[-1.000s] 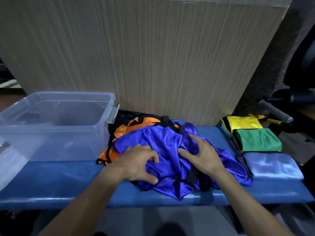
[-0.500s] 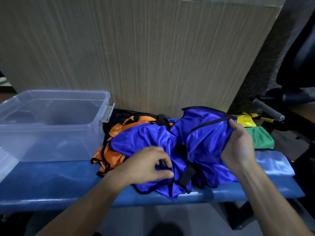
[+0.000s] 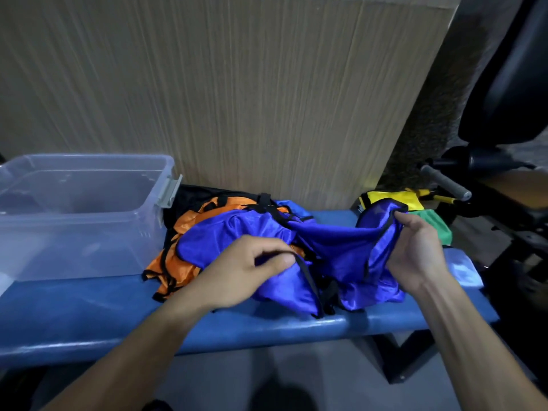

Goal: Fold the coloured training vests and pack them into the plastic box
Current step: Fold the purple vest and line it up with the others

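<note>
1. Far left of frame: clear plastic box (image 3: 86,215) sits on the blue bench (image 3: 74,318), lid off. No vest is visible inside it; packing appears not yet started.
2. Just right of the box, centre-left: loose heap. An orange vest (image 3: 175,262) with black trim lies crumpled, touching something black (image 3: 192,194) behind it. Neither is folded.
3. Centre, lower half: left hand (image 3: 246,271), fingers curled, thumb and forefinger pinching the blue vest (image 3: 335,250) at a black-trimmed edge. The cloth is bunched under the palm.
4. Centre: the blue vest spans between the two hands, partly resting on the orange vest and partly on the bench front. It is rumpled, with no clean fold line; black straps hang toward the bench edge.
5. Centre-right: right hand (image 3: 418,250), fingers curled round the vest's raised edge, holding that end slightly above the bench.
6. Right of frame, behind the right hand: a yellow vest (image 3: 388,200) and a green vest (image 3: 436,229), both flat and seemingly folded. A pale blue vest (image 3: 462,268) lies nearest the bench's front corner, also flat. All are partly hidden by the hand and the blue cloth.
7. Judgement on progress: roughly three vests folded, none packed. The blue vest is being sorted out for folding. Remaining: the blue vest, the orange vest, whatever lies beneath, then moving everything into the box.
</note>
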`<state>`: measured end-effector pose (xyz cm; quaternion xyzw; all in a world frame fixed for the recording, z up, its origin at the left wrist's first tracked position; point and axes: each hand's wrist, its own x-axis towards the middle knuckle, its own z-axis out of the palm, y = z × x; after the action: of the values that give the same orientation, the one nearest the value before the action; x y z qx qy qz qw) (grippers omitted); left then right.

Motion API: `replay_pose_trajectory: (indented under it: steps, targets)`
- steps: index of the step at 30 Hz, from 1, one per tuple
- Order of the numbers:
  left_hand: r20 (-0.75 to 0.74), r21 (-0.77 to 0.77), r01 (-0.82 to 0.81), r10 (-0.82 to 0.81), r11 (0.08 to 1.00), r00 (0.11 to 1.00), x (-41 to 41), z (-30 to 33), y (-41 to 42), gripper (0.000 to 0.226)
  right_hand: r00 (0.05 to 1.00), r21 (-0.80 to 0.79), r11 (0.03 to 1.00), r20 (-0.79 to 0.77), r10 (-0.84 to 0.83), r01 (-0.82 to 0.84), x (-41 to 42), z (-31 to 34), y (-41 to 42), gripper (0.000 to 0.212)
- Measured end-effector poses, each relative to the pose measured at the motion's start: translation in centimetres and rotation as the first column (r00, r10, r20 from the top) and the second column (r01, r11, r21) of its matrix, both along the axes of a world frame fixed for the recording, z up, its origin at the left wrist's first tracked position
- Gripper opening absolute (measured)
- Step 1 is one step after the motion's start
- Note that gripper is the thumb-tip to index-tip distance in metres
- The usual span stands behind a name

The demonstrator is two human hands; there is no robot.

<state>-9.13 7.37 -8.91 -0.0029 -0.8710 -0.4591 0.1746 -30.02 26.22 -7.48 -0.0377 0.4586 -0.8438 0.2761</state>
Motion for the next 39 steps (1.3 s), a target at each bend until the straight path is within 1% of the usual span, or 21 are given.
replay_pose_trajectory:
  steps: [3, 5, 6, 7, 8, 10, 11, 13, 15, 17, 18, 20, 22, 24, 26, 27, 31, 34, 35, 37, 39]
  targets:
    - [-0.12, 0.219, 0.05, -0.024, 0.974, 0.992, 0.8, 2.3, 0.9, 0.021, 0.988, 0.023, 0.99, -0.06, 0.144, -0.143, 0.9, 0.6, 0.1, 0.021]
    - [-0.123, 0.344, 0.127, -0.089, 0.931, 0.988, 1.5, 3.3, 1.0, 0.025, 0.97, 0.11, 0.977, -0.144, 0.198, -0.183, 1.5, 0.7, 0.0, 0.032]
    - [-0.097, 0.333, 0.155, -0.13, 0.93, 0.987, 1.7, 3.6, 0.9, 0.026, 0.96, 0.161, 0.977, -0.22, 0.174, -0.141, 1.8, 0.5, -0.1, 0.028]
    - [-0.046, 0.249, 0.182, -0.176, 0.951, 0.983, 1.8, 3.8, 0.8, 0.031, 0.944, 0.189, 0.978, -0.299, 0.143, -0.088, 2.0, 0.3, -0.3, 0.022]
    - [0.035, 0.115, 0.209, -0.214, 0.971, 0.976, 1.8, 3.8, 0.8, 0.033, 0.918, 0.195, 0.98, -0.377, 0.123, -0.051, 2.4, 0.1, -0.5, 0.014]
    - [0.193, -0.121, 0.279, -0.253, 0.953, 0.948, 1.7, 3.8, 1.2, 0.025, 0.844, 0.183, 0.982, -0.52, 0.129, -0.037, 3.0, 0.0, -0.8, 0.005]
    - [0.24, -0.144, 0.322, -0.283, 0.936, 0.929, 1.7, 3.8, 1.6, 0.024, 0.802, 0.182, 0.982, -0.578, 0.15, -0.052, 3.2, 0.0, -0.9, 0.007]
    - [0.279, -0.099, 0.361, -0.322, 0.927, 0.905, 1.6, 3.8, 2.2, 0.025, 0.76, 0.179, 0.976, -0.615, 0.21, -0.125, 3.5, 0.2, -0.9, 0.011]
    - [0.219, -0.13, 0.267, -0.235, 0.955, 0.947, 1.3, 3.5, 2.2, 0.023, 0.738, 0.16, 0.963, -0.619, 0.268, -0.215, 3.8, 0.3, -0.8, 0.015]
    - [0.065, -0.23, 0.058, -0.044, 0.972, 0.997, 0.8, 2.9, 1.8, 0.016, 0.698, 0.163, 0.938, -0.632, 0.337, -0.305, 4.4, 0.3, -0.8, 0.02]
    - [-0.023, -0.245, -0.038, 0.033, 0.969, 0.999, 0.6, 2.6, 1.5, 0.012, 0.68, 0.172, 0.927, -0.637, 0.364, -0.334, 4.6, 0.4, -0.8, 0.023]
    - [-0.154, -0.207, -0.133, 0.102, 0.969, 0.983, 0.3, 2.4, 1.2, 0.004, 0.635, 0.206, 0.91, -0.66, 0.401, -0.361, 4.9, 0.4, -0.7, 0.034]
    - [-0.175, -0.189, -0.114, 0.081, 0.975, 0.981, 0.0, 2.4, 1.0, 0.009, 0.571, 0.254, 0.893, -0.695, 0.436, -0.373, 5.4, 0.6, -0.7, 0.038]
    - [-0.047, -0.105, 0.052, -0.057, 0.993, 0.997, 0.0, 2.7, 0.9, 0.011, 0.525, 0.281, 0.881, -0.718, 0.456, -0.381, 5.9, 0.8, -0.9, 0.033]
    - [0.057, -0.032, 0.178, -0.176, 0.983, 0.983, 0.1, 2.8, 1.1, 0.007, 0.477, 0.318, 0.879, -0.747, 0.463, -0.355, 6.4, 0.8, -1.0, 0.032]
    - [0.057, -0.05, 0.173, -0.17, 0.984, 0.984, 0.1, 2.8, 1.2, 0.005, 0.441, 0.341, 0.886, -0.774, 0.454, -0.313, 6.5, 0.8, -1.0, 0.031]
    - [-0.061, -0.074, 0.037, -0.042, 0.997, 0.997, -0.1, 2.5, 1.0, 0.009, 0.248, 0.419, 0.903, -0.869, 0.429, -0.093, 5.9, 0.8, -0.2, 0.032]
    - [-0.137, -0.027, -0.031, 0.027, 0.999, 0.99, -0.3, 2.4, 0.5, 0.017, 0.009, 0.516, 0.852, -0.856, 0.517, 0.087, 5.5, 0.4, 0.5, 0.036]
    - [-0.142, -0.031, -0.046, 0.041, 0.998, 0.989, -0.3, 2.5, 0.3, 0.017, -0.028, 0.545, 0.824, -0.831, 0.555, 0.156, 5.5, 0.2, 0.6, 0.039]
    - [-0.12, -0.049, -0.034, 0.028, 0.998, 0.992, -0.2, 2.6, 0.2, 0.016, -0.005, 0.572, 0.79, -0.809, 0.587, 0.22, 5.5, 0.0, 0.8, 0.044]
    - [-0.091, -0.06, -0.001, -0.005, 0.998, 0.996, -0.1, 2.9, 0.4, 0.009, 0.077, 0.572, 0.797, -0.819, 0.569, 0.192, 5.7, 0.2, 1.0, 0.045]
